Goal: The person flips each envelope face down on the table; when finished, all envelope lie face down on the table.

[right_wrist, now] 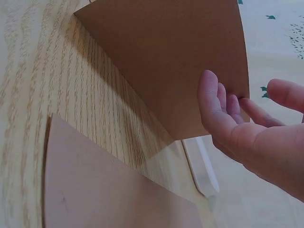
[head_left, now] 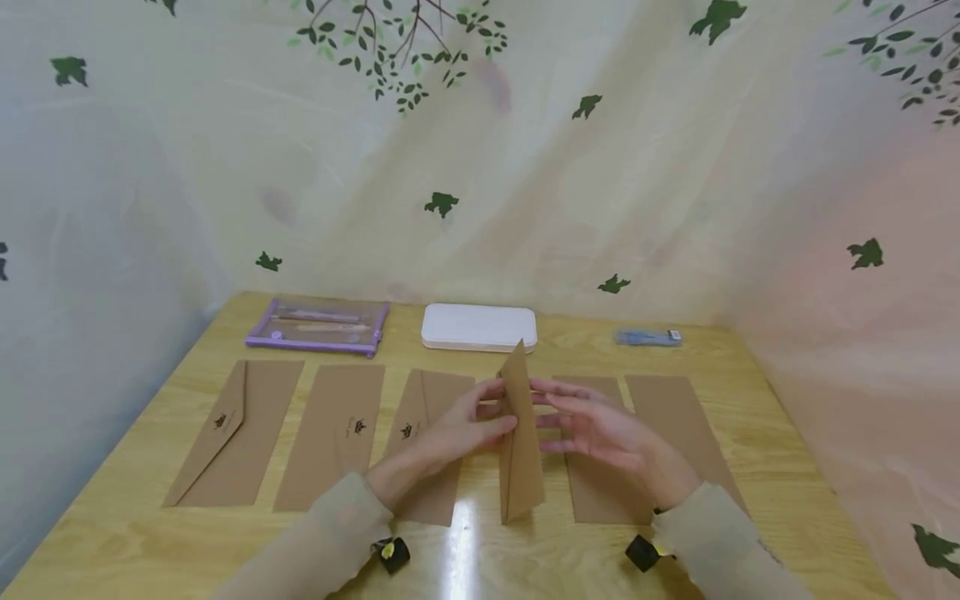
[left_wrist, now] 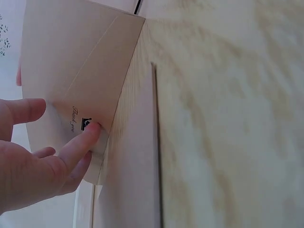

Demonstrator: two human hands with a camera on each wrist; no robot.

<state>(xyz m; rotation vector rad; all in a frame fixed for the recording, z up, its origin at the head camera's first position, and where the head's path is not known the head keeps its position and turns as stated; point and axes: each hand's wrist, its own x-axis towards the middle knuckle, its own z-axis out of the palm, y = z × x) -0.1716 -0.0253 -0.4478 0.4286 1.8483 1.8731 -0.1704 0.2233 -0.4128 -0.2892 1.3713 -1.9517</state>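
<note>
A brown paper envelope point(head_left: 522, 458) stands on its long edge on the table between the two hands. The left hand point(head_left: 453, 429) has its fingers and thumb against the flap side; in the left wrist view a fingertip point(left_wrist: 93, 129) presses by a black crown print and "Thank you" lettering. On the plain side is the right hand point(head_left: 607, 435), its loosely extended fingers close to the paper. Right of the right hand's envelope lie two plain envelopes point(head_left: 678, 433), one partly hidden under that hand. A printed envelope point(head_left: 442, 398) lies partly under the left forearm.
Two more printed envelopes point(head_left: 273, 425) lie at the left of the wooden table point(head_left: 780, 492). Along the back are a purple-edged clear pouch point(head_left: 322, 325) with pens, a white case point(head_left: 480, 327) and a small blue packet point(head_left: 648, 337). A leaf-patterned curtain point(head_left: 525, 208) hangs behind.
</note>
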